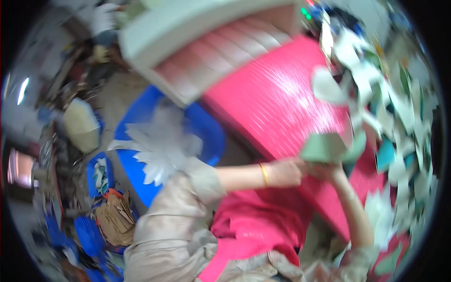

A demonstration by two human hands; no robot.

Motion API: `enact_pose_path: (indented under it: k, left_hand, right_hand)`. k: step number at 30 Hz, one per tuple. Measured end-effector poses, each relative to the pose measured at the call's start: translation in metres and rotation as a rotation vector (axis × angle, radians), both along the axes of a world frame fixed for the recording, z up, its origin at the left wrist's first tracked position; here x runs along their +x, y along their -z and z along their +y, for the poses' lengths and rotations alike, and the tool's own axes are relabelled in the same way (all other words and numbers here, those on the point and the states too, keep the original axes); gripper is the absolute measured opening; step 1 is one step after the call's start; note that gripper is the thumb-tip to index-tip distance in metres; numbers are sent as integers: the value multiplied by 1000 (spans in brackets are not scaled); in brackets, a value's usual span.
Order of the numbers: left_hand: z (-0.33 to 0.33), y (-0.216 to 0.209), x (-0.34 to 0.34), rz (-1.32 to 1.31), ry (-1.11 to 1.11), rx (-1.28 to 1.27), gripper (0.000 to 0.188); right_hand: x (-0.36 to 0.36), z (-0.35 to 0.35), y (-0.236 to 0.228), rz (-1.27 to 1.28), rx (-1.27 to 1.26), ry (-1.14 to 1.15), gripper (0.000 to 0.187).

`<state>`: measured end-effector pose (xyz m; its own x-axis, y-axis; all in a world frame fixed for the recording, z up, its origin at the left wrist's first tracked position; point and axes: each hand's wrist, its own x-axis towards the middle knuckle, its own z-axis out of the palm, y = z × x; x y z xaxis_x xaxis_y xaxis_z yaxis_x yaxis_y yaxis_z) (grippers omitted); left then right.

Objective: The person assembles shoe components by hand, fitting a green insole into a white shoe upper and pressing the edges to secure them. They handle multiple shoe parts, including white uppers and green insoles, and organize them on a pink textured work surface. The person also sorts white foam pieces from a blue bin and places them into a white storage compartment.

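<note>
My left hand [284,173], below a yellow bangle on the wrist, is closed, with its fingertips meeting my right hand; what it grips is hidden and blurred. Close beside it, my right hand [330,171] is closed on the lower edge of a pale green sheet piece [324,148]. This flat, angular piece stands above both hands, over the near edge of a glossy pink tabletop [282,94]. Another green, curved piece [357,146] shows just right of it; I cannot tell whether it is held too.
Loose white and green cut pieces [366,84] heap along the right. A large blue tub [136,155] at my left bears fanned white sheets [162,141]. A pale-framed machine [188,35] stands beyond the table. Brown cardboard [115,218] and a smaller blue tub [94,181] lie farther left.
</note>
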<state>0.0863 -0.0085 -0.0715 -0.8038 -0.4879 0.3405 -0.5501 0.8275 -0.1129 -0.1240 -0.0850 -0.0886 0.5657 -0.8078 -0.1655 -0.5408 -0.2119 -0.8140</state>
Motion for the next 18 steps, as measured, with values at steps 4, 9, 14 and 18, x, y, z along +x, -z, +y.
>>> enact_pose_path:
  k: [4,9,14,18]
  left_hand:
    - [-3,-1,-6,-62,34,-180,14]
    - [6,3,-4,-111,-67,-239,16]
    - [5,-4,-8,-83,-67,-286,16]
    - [1,9,-13,-92,-63,-293,14]
  right_hand:
    - [0,-8,-6,197,-72,12,39]
    - [33,14,-55,324,-266,-98,33]
    - [20,-7,-32,185,-178,-170,31]
    - [22,-17,-24,-67,94,-171,38]
